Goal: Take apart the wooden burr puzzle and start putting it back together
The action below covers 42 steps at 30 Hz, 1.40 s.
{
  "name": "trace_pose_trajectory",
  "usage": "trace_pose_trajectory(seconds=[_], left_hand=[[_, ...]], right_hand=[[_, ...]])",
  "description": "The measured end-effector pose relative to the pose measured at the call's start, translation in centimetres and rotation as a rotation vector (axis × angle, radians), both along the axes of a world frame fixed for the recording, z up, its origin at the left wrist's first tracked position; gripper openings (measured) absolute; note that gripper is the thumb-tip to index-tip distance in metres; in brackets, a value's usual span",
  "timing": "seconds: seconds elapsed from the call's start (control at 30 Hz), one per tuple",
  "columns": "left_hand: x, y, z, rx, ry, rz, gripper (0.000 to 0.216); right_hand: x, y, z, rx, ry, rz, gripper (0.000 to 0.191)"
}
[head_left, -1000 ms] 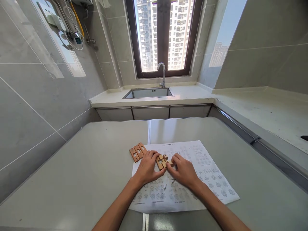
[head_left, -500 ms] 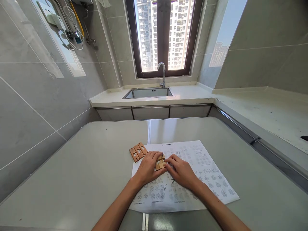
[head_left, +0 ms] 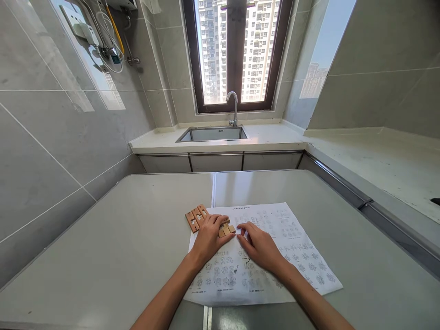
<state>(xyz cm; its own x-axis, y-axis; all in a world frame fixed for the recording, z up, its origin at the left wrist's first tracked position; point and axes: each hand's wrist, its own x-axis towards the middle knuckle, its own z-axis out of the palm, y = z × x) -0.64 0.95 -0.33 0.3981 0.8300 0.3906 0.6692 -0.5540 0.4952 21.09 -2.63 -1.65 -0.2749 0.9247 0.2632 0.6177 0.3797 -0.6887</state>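
1. Both hands are down on a printed paper sheet (head_left: 275,256) lying on the grey table (head_left: 120,256), and they meet around a small cluster of wooden puzzle pieces (head_left: 227,228) that sits near the sheet's top left part.
2. The left hand (head_left: 208,237) covers the cluster's left side, fingers curled over it and pressing on the wood. It looks closed around the pieces, but the hand itself hides how much it really grips.
3. The right hand (head_left: 259,243) lies flat-ish on the paper just right of the cluster, fingertips pointing at it and about touching its right edge. Can't tell whether it pinches anything; the fingers are loosely together.
4. A second bunch of notched wooden pieces (head_left: 195,217) lies side by side at the sheet's top left corner, just beyond the left hand and apart from both hands.
5. The sheet is full of small diagrams, too tiny to read.
6. Further back there's a counter with a steel sink (head_left: 212,134) and faucet (head_left: 233,106) under a window (head_left: 237,50).
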Motion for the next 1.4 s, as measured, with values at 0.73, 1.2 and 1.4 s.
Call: trace_pose_trajectory(seconds=[0.73, 1.2, 1.4], left_hand=[[-1.1, 1.9, -0.2, 0.004, 0.005, 0.149, 0.043], [-1.8, 2.1, 0.3, 0.148, 0.055, 0.168, 0.052], [0.4, -1.1, 0.9, 0.027, 0.065, -0.126, 0.014]], right_hand=[[0.1, 0.0, 0.2, 0.013, -0.063, 0.017, 0.021], [0.2, 0.0, 0.6, 0.002, -0.077, 0.037, 0.018], [0.2, 0.1, 0.4, 0.025, -0.066, 0.040, 0.017]])
